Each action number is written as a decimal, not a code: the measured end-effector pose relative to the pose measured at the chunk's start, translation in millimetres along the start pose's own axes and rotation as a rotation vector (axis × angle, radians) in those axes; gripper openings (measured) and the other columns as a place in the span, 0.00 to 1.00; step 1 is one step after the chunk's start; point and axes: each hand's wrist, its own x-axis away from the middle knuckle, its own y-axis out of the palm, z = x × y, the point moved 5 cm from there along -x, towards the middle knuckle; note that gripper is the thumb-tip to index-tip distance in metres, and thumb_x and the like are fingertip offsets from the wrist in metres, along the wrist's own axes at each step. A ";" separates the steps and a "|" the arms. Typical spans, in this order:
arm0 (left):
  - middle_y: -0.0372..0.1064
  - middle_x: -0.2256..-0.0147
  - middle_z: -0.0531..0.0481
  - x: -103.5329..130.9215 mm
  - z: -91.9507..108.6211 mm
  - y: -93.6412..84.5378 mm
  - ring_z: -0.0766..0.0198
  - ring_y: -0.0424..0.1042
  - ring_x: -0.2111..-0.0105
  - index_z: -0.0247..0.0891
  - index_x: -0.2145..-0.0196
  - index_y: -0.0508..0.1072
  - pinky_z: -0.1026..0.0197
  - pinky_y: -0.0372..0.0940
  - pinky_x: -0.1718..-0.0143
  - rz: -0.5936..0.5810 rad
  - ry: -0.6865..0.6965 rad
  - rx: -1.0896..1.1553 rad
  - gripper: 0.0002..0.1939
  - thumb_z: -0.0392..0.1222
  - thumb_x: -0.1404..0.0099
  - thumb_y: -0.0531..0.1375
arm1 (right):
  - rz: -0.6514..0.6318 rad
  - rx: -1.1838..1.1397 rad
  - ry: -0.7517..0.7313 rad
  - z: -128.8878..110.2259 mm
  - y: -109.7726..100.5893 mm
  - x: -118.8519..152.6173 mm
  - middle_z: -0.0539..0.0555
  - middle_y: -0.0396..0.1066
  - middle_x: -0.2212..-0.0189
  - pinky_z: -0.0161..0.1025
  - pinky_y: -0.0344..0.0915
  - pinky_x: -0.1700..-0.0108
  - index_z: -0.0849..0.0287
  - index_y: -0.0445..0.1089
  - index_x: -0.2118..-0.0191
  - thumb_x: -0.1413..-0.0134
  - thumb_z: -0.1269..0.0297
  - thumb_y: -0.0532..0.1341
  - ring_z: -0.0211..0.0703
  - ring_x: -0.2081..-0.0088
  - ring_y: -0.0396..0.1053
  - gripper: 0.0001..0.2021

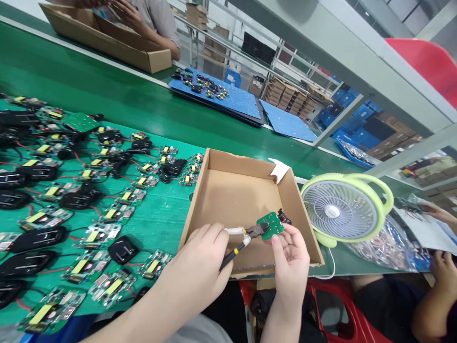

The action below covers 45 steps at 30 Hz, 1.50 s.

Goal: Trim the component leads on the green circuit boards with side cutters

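Note:
My left hand [209, 259] is closed round the handles of a pair of pliers [235, 249], one handle white and the other black and yellow. The metal jaws of the pliers lie against a small green circuit board [272, 227], over its soldered face. My right hand [291, 252] pinches the board's lower right edge, thumb in front. Behind the board sits a dark part [283, 216] with a bit of red. Both hands are over the front of an open cardboard box [235, 193]. Exact jaw contact is too small to tell.
Many boards with yellow-topped parts [116, 212] and black casings [123, 249] cover the green mat at left. A light green fan [341, 209] stands right of the box. Blue sheets [243, 100] lie behind. Other people's hands show at top left and far right.

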 end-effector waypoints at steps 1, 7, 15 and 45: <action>0.69 0.65 0.44 0.0 0.1 -0.4 0.47 0.71 0.63 0.36 0.65 0.71 0.43 0.72 0.61 0.008 0.002 -0.006 0.09 0.29 0.39 0.53 | -0.006 0.001 -0.001 0.1 -0.6 -0.6 0.57 0.80 0.62 0.35 0.77 0.63 0.57 0.71 0.52 0.36 0.64 0.66 0.44 0.62 0.80 0.09; 0.69 0.65 0.44 -0.3 -0.4 1.4 0.47 0.71 0.62 0.36 0.63 0.71 0.43 0.71 0.60 -0.014 -0.007 -0.017 0.09 0.29 0.38 0.53 | -0.072 0.008 -0.017 2.9 -4.1 -3.3 0.58 0.80 0.62 0.36 0.76 0.65 0.58 0.71 0.52 0.36 0.65 0.66 0.45 0.63 0.80 0.09; 0.70 0.66 0.45 -3.1 0.5 3.9 0.48 0.73 0.63 0.37 0.63 0.73 0.44 0.72 0.60 -0.132 -0.051 -0.069 0.10 0.29 0.38 0.54 | -0.031 0.030 0.001 0.7 -1.2 -0.6 0.57 0.80 0.63 0.37 0.76 0.63 0.57 0.70 0.53 0.36 0.63 0.66 0.45 0.62 0.80 0.09; 0.70 0.63 0.45 0.4 -0.5 5.8 0.49 0.74 0.60 0.37 0.58 0.73 0.44 0.72 0.57 -0.187 -0.097 -0.010 0.13 0.29 0.35 0.52 | -0.040 0.051 0.036 4.8 -6.8 -4.4 0.59 0.79 0.62 0.40 0.77 0.63 0.58 0.70 0.53 0.38 0.60 0.67 0.48 0.62 0.80 0.12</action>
